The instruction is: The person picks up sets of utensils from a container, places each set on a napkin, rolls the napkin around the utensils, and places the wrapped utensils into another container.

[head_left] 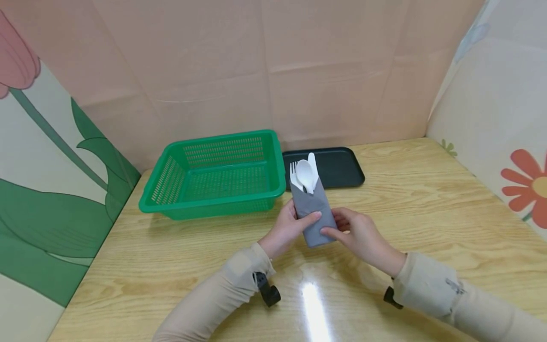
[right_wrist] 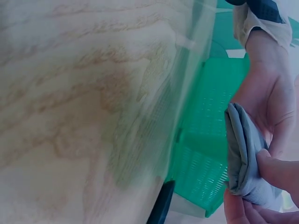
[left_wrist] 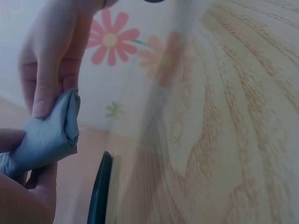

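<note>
A grey folded napkin (head_left: 314, 214) is held up above the table, tilted a little, in both hands. From its top stick out a white fork (head_left: 294, 175), a white spoon (head_left: 305, 174) and a white knife (head_left: 313, 166); their lower parts are hidden inside the cloth. My left hand (head_left: 287, 230) grips the napkin's left side, thumb across the front. At its lower right edge my right hand (head_left: 363, 235) pinches it between thumb and fingers. Both wrist views show the napkin's thick folded bottom end, with the left hand (right_wrist: 268, 100) behind it in the right wrist view.
Left of the hands a green perforated basket (head_left: 226, 202) stands on the wooden table (head_left: 410, 199). A black tray (head_left: 342, 168) lies at the back, beside the basket and partly behind the cutlery. Printed walls border the table at the back and sides.
</note>
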`<action>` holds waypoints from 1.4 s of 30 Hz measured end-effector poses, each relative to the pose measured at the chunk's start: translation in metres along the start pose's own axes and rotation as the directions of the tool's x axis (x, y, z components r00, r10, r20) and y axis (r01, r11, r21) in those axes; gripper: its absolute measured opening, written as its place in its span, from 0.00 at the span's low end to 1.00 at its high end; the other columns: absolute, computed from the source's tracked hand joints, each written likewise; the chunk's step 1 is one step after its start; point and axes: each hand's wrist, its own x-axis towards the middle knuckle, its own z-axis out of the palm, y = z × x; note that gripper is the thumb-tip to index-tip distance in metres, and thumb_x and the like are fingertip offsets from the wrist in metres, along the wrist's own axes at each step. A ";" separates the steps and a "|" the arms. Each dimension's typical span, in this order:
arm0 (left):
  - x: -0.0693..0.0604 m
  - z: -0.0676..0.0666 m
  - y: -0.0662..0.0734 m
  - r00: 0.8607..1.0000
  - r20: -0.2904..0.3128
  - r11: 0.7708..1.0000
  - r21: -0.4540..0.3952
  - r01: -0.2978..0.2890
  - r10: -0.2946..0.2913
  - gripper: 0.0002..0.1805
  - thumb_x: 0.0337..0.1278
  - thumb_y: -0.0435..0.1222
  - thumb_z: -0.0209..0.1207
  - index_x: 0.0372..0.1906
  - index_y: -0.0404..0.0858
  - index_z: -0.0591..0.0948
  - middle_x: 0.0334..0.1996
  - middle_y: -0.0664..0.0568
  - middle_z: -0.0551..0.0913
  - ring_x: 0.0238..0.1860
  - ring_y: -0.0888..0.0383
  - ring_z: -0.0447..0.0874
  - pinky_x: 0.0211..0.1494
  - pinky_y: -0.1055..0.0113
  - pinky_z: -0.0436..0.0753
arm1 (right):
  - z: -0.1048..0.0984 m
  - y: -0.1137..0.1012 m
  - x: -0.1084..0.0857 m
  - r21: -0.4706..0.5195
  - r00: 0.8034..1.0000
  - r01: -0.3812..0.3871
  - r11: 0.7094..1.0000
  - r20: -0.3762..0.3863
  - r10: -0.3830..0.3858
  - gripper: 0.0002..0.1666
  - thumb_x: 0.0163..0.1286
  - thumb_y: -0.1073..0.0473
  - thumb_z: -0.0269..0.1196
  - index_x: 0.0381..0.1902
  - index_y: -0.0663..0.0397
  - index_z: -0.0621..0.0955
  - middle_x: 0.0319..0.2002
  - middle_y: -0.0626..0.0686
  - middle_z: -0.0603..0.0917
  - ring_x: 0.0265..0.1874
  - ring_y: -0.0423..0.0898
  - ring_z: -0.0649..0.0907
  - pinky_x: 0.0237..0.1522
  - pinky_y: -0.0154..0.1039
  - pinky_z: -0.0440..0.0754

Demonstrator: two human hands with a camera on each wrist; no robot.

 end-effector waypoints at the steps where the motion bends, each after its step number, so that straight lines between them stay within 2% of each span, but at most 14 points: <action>1: 0.000 0.000 0.000 1.000 -0.003 1.000 -0.001 0.002 -0.002 0.27 0.57 0.33 0.60 0.62 0.41 0.68 0.60 0.47 0.75 0.61 0.53 0.73 0.64 0.59 0.71 | 0.000 0.001 0.000 0.009 1.000 -0.002 1.000 0.002 0.002 0.22 0.58 0.58 0.67 0.48 0.65 0.78 0.38 0.59 0.85 0.33 0.46 0.84 0.35 0.36 0.83; 6: -0.001 0.000 0.005 0.999 -0.003 0.999 0.001 0.034 -0.034 0.27 0.57 0.34 0.60 0.62 0.44 0.67 0.60 0.49 0.75 0.61 0.54 0.72 0.65 0.58 0.71 | -0.001 0.004 0.001 0.064 1.000 0.009 0.998 0.010 -0.010 0.22 0.59 0.57 0.67 0.48 0.65 0.78 0.38 0.59 0.86 0.33 0.45 0.84 0.34 0.34 0.83; 10: -0.002 -0.002 0.009 0.999 0.012 0.999 0.006 0.041 -0.041 0.28 0.57 0.34 0.60 0.63 0.45 0.67 0.60 0.49 0.75 0.61 0.54 0.72 0.64 0.58 0.71 | -0.003 0.005 0.002 0.164 0.999 -0.005 0.987 0.035 -0.001 0.21 0.60 0.56 0.66 0.47 0.67 0.79 0.39 0.60 0.86 0.33 0.45 0.85 0.34 0.32 0.83; 14: -0.002 -0.003 0.014 0.998 0.012 0.997 0.034 0.064 -0.065 0.29 0.56 0.37 0.61 0.63 0.46 0.66 0.59 0.50 0.75 0.61 0.54 0.73 0.64 0.58 0.71 | -0.007 0.005 0.004 0.272 0.996 -0.071 0.960 0.077 0.052 0.22 0.61 0.56 0.65 0.46 0.68 0.79 0.39 0.61 0.85 0.34 0.43 0.84 0.35 0.30 0.82; 17: -0.002 -0.004 0.017 0.997 0.022 0.996 0.041 0.079 -0.080 0.30 0.56 0.39 0.62 0.63 0.47 0.65 0.60 0.50 0.74 0.61 0.54 0.72 0.65 0.58 0.71 | -0.008 0.005 0.006 0.309 0.988 -0.136 0.941 0.110 0.107 0.23 0.61 0.53 0.65 0.47 0.66 0.78 0.40 0.60 0.85 0.34 0.40 0.83 0.36 0.30 0.81; 21: -0.004 -0.007 0.017 0.995 0.070 0.996 0.051 0.069 -0.072 0.29 0.56 0.39 0.62 0.62 0.46 0.66 0.58 0.49 0.76 0.59 0.54 0.75 0.63 0.58 0.73 | -0.010 0.006 0.008 0.336 0.975 -0.209 0.919 0.151 0.166 0.26 0.62 0.49 0.64 0.50 0.64 0.77 0.43 0.59 0.84 0.36 0.40 0.83 0.38 0.32 0.81; 24: -0.007 -0.009 0.015 0.991 0.115 0.993 0.099 0.062 -0.074 0.27 0.56 0.39 0.62 0.60 0.44 0.69 0.55 0.48 0.78 0.55 0.55 0.78 0.59 0.60 0.76 | -0.013 0.007 0.009 0.359 0.967 -0.236 0.903 0.177 0.183 0.28 0.62 0.48 0.64 0.52 0.63 0.75 0.45 0.59 0.83 0.38 0.40 0.83 0.40 0.33 0.81; 26: -0.009 -0.011 0.014 0.989 0.134 0.990 0.134 0.048 -0.066 0.25 0.56 0.39 0.62 0.59 0.42 0.71 0.55 0.47 0.79 0.53 0.57 0.79 0.56 0.62 0.78 | -0.016 0.007 0.010 0.379 0.963 -0.250 0.891 0.197 0.186 0.29 0.62 0.48 0.63 0.53 0.63 0.74 0.45 0.58 0.83 0.38 0.40 0.83 0.41 0.33 0.80; 30: -0.012 -0.012 0.012 0.990 0.137 0.989 0.149 0.014 -0.034 0.24 0.58 0.38 0.60 0.59 0.39 0.72 0.55 0.45 0.79 0.51 0.57 0.80 0.53 0.64 0.79 | -0.018 0.007 0.010 0.409 0.954 -0.274 0.870 0.232 0.191 0.30 0.63 0.48 0.63 0.55 0.62 0.72 0.45 0.56 0.84 0.38 0.37 0.83 0.45 0.37 0.79; 35: -0.012 -0.015 0.012 0.990 0.137 0.991 0.131 0.020 -0.038 0.23 0.58 0.37 0.60 0.59 0.41 0.72 0.55 0.45 0.79 0.51 0.56 0.80 0.53 0.63 0.80 | -0.018 0.010 0.011 0.424 0.955 -0.261 0.867 0.245 0.168 0.29 0.64 0.48 0.61 0.54 0.64 0.72 0.44 0.55 0.85 0.37 0.35 0.83 0.46 0.37 0.79; 42: -0.012 -0.017 0.012 0.988 0.151 0.991 0.132 0.024 -0.044 0.23 0.58 0.36 0.60 0.59 0.42 0.72 0.55 0.47 0.79 0.54 0.54 0.80 0.55 0.61 0.79 | -0.019 0.012 0.010 0.450 0.951 -0.238 0.860 0.288 0.113 0.29 0.67 0.49 0.59 0.57 0.65 0.71 0.51 0.60 0.80 0.42 0.39 0.81 0.50 0.42 0.78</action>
